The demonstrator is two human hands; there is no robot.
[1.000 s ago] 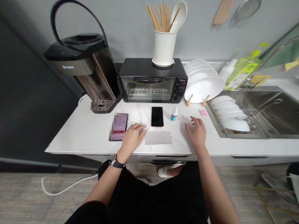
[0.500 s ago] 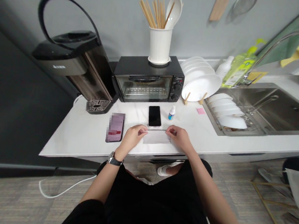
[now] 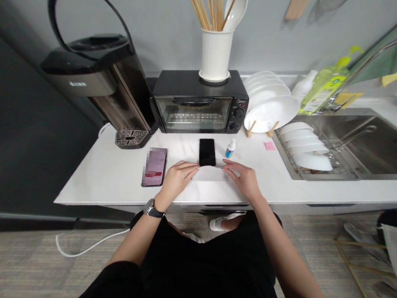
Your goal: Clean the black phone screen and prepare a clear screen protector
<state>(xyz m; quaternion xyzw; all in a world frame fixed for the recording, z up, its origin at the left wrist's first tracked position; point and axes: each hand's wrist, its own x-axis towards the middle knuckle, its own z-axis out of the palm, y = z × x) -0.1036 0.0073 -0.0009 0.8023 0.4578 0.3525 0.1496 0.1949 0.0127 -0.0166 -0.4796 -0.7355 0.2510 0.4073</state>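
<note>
In the head view: two bare hands, the left hand [image 3: 176,177] and the right hand [image 3: 243,178], over one white counter [image 3: 102,177]; one pale sheet [image 3: 211,174] between them; two phones, one black-screened phone [image 3: 207,152] and one lit phone [image 3: 155,167] with a pixelated patch; one small bottle [image 3: 230,148]; one pink slip [image 3: 269,146] toward the sink [image 3: 375,146]. Along the counter's back edge, one drinks machine [image 3: 113,86], one black oven [image 3: 202,107] with one white cup [image 3: 216,55] on top, and one row of white plates [image 3: 273,110], overlapping too closely for a sure count.

As for the sheet: lies near the middle of the counter's front edge, just in front of the black-screened phone; runs lengthwise left to right, roughly parallel to that edge, with one short end toward each hand; bows slightly along the far long side.

On the left, thumb and fingers drawn together at the sheet's far left corner, pinching it. On the right, thumb and fingers closed lightly at the far right corner, with one finger stretched out straighter toward the black-screened phone.
</note>
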